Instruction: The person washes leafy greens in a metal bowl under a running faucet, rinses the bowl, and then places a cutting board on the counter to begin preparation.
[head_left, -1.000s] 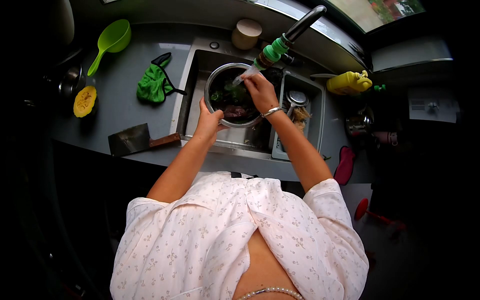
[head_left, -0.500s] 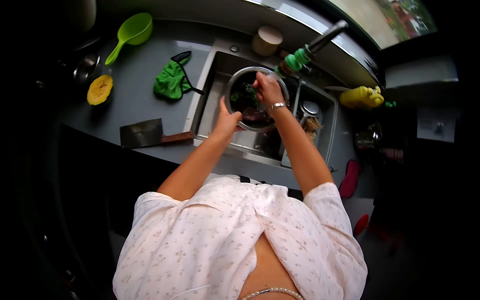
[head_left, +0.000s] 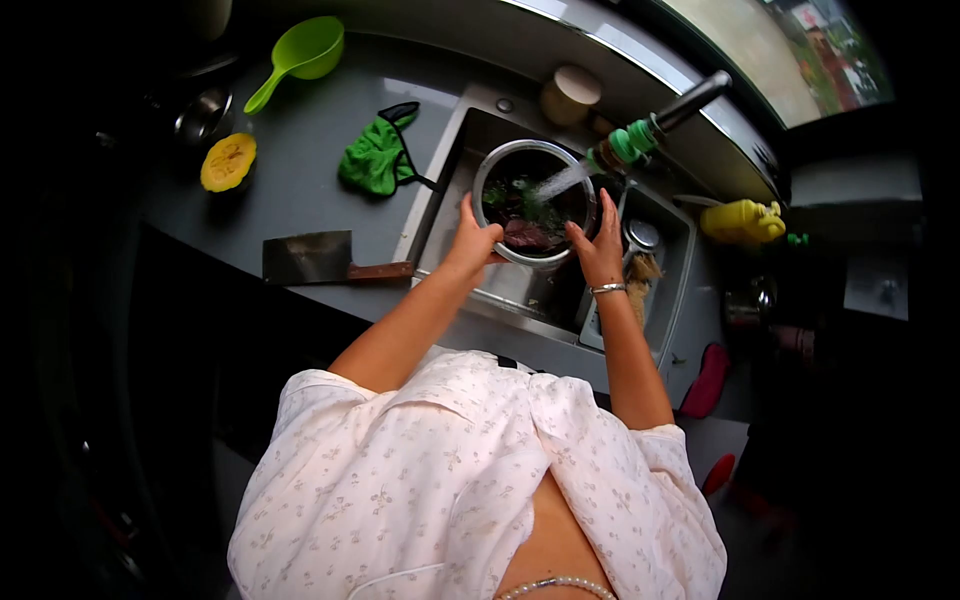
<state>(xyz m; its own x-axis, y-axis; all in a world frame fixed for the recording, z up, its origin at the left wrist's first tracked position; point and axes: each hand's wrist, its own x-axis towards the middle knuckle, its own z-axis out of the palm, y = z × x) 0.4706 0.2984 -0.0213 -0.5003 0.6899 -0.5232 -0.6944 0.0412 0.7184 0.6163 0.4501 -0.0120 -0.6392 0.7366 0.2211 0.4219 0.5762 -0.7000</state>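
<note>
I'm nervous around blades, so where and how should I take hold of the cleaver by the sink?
I'd wrap the fingers around the brown handle, coming from the sink side. The cleaver lies flat on the counter, handle towards the sink, broad blade pointing away.

ladle [head_left: 308,48]: lime green | pumpkin half [head_left: 229,162]: yellow | cloth [head_left: 376,156]: green, black-edged | shirt [head_left: 440,470]: whitish, floral-patterned
</note>
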